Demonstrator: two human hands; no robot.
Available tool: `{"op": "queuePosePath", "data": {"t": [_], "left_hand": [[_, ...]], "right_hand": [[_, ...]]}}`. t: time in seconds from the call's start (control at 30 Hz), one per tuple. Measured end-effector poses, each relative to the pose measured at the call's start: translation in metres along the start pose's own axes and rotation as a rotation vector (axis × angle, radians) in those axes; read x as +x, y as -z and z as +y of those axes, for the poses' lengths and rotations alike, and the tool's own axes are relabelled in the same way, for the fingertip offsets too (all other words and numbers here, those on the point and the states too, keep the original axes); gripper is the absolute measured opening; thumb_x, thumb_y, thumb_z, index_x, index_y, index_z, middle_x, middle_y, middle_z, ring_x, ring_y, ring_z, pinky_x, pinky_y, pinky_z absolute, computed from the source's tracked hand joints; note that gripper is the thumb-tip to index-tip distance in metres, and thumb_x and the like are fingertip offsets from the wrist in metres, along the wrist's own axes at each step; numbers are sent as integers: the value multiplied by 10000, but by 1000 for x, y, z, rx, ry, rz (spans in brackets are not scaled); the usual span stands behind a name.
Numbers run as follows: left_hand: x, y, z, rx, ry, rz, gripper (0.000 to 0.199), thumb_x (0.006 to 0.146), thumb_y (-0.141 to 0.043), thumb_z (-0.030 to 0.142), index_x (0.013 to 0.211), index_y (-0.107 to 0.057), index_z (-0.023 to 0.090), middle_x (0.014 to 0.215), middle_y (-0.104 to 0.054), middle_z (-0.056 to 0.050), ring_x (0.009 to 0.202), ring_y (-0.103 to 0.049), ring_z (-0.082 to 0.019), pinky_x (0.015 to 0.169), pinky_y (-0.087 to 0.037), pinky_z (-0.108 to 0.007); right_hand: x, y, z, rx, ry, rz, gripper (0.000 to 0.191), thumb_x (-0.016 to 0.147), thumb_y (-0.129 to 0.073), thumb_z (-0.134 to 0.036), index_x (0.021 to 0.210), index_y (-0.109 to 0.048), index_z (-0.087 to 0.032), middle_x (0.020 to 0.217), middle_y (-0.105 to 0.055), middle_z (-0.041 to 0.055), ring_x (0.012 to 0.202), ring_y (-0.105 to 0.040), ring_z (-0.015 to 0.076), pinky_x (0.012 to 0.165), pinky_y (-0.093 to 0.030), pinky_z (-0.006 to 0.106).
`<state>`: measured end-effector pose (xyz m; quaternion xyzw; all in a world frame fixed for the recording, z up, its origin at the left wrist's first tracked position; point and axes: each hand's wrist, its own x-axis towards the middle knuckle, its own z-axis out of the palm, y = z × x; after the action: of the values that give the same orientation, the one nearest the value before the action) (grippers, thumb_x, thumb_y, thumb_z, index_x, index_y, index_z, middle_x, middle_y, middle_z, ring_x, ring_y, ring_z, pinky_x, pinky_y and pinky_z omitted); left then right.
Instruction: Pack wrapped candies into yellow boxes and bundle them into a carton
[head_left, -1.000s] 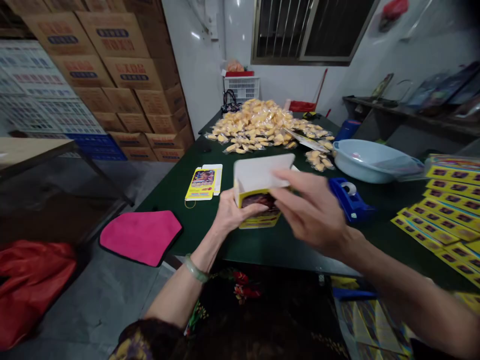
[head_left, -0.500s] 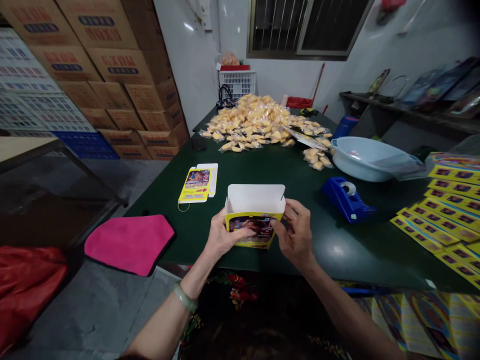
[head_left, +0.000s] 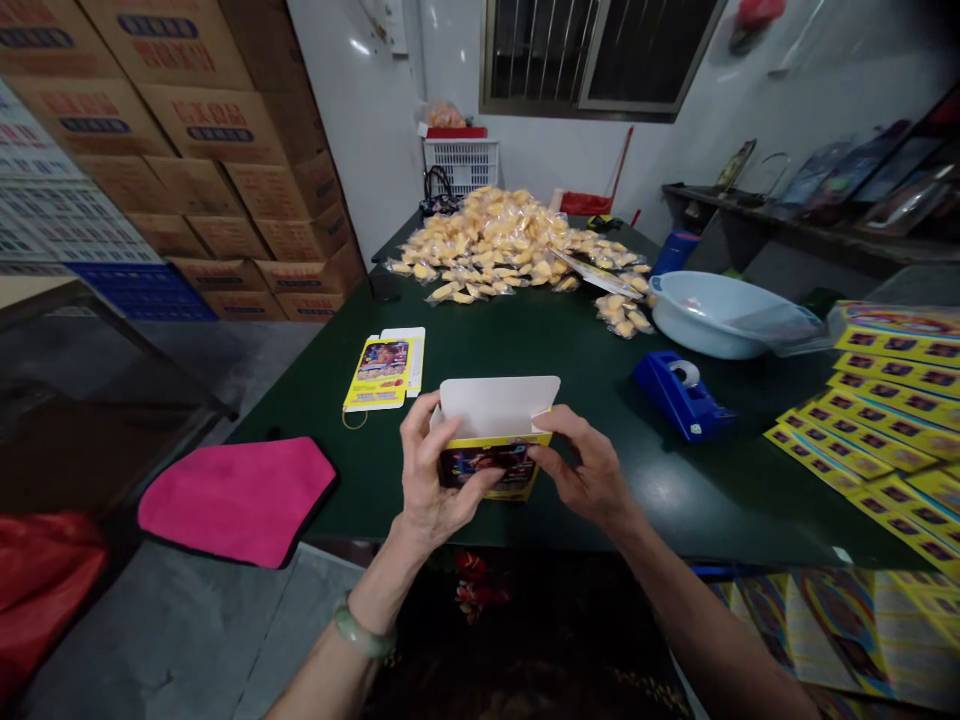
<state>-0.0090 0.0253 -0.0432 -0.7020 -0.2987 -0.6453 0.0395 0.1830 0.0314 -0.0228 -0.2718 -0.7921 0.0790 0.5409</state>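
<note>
Left hand shifted up yellow box, right hand opposite, fingers of both gripping it, green tabletop, stacked cartons, barred window

Left fingers and right fingers hold a yellow box — white flap up.

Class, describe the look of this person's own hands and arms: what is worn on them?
The left hand and right hand are gloveless, and no rings show. A smooth, pale green, ring-shaped bangle circles the left wrist; the right wrist shows none. No sleeve can be clearly made out.
</note>
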Motion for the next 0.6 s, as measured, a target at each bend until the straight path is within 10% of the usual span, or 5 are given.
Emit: {"op": "queuePosePath", "data": {"t": [0.2,0.43,0.6], "left_hand": [[3,-11,11,-193,121,271,365,939,-453,264,1302,-490,254,1255,-594,-97,1188,-556,-217,964,-461,-376],[10,-1,17,-250,357,250,308,946,-454,284,803,-712,196,1070,-675,-52,988,-638,-176,830,-508,-306],[20,6,17,-313,559,210,146,824,-662,268,958,-697,223,914,-703,-26,830,-658,-133,749,-522,-235]], "right_hand": [[1,-1,2,37,-9,-2,227,886,-561,-213,1104,-517,-261,892,-624,12,792,-622,138,668,-521,244],[4,-2,-1,72,-1,9,194,893,-558,-257,1085,-537,-255,926,-631,33,812,-625,150,665,-518,264],[0,-10,-9,47,-121,106,136,926,-462,-231,839,-565,-215,749,-542,15,690,-554,139,599,-476,264]]}}
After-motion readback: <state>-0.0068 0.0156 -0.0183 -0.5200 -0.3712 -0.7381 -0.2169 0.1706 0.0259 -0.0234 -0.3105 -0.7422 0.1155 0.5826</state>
